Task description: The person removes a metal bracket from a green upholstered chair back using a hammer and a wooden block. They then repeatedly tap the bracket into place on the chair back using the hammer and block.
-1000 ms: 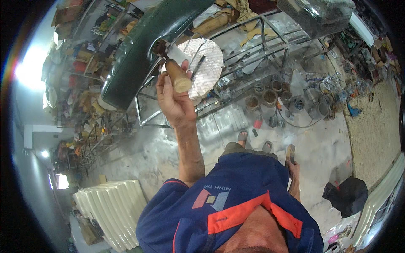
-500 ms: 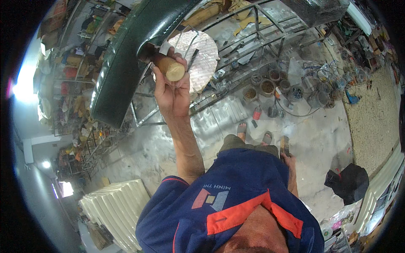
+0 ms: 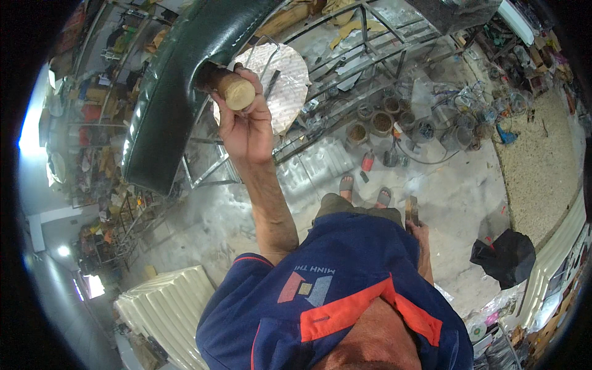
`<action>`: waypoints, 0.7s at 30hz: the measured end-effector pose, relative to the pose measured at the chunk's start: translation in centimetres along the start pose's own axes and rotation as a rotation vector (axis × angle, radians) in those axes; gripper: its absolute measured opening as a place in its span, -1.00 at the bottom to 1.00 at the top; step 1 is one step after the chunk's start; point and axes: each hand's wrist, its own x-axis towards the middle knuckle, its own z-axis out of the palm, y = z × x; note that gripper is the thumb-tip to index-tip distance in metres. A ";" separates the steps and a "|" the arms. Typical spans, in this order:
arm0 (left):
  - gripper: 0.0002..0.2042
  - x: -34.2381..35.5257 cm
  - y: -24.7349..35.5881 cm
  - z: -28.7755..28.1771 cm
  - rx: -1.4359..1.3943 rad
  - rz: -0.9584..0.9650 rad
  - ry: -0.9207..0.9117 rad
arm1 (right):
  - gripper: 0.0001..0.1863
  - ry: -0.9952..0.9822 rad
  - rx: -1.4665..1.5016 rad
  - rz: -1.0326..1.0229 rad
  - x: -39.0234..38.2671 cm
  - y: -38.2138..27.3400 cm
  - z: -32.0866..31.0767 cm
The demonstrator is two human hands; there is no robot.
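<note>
Wooden handle (image 3: 238, 92) in left fingers (image 3: 253, 79), now closer to green upholstery (image 3: 161, 105).

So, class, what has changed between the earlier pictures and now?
The left hand has moved the tapered brown wooden piece up and left, closer to the dark-green leather-like padded piece; its pale round end now faces the camera more. Nothing was taken or let go: the left hand still grips it, and the right hand still holds a narrow brown block at the person's side.
</note>
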 end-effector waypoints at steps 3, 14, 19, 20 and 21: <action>-0.52 0.3 -0.4 0.1 -0.051 0.028 -0.009 | -0.35 -0.008 -0.016 -0.055 0.3 0.2 0.3; -0.67 1.6 -0.1 -0.3 -0.121 0.045 0.013 | -0.37 0.006 0.150 -0.622 -8.2 -17.5 -0.3; -0.70 1.5 0.2 0.2 -0.153 0.026 0.024 | -0.20 -0.131 0.544 -0.856 -16.6 -31.5 -0.6; -0.70 1.7 0.2 0.2 -0.146 0.027 0.021 | -0.21 -0.254 0.569 -0.832 -18.2 -33.8 -1.1; -0.70 1.8 0.2 0.1 -0.140 0.026 0.019 | -0.22 -0.376 0.592 -0.805 -20.0 -35.9 -1.4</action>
